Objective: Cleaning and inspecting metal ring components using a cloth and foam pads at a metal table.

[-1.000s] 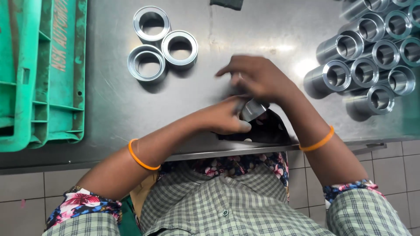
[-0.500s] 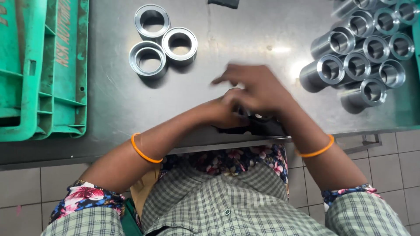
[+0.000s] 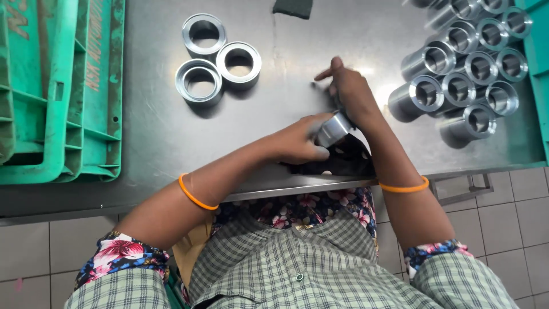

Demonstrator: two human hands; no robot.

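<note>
Both hands point(image 3: 329, 123) on metal sleeve point(image 3: 333, 129), near table edge point(image 3: 286, 187)

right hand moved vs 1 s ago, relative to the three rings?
Yes. The right hand has lifted off the metal sleeve and sits further up the table, nearer level with the three rings.

Left hand point(image 3: 300, 140) gripped a short shiny steel sleeve point(image 3: 333, 129) at the steel table point(image 3: 171, 131) edge; right hand point(image 3: 350, 91) rested over it, forefinger extended. Three steel rings point(image 3: 217, 60) lay apart.
</note>
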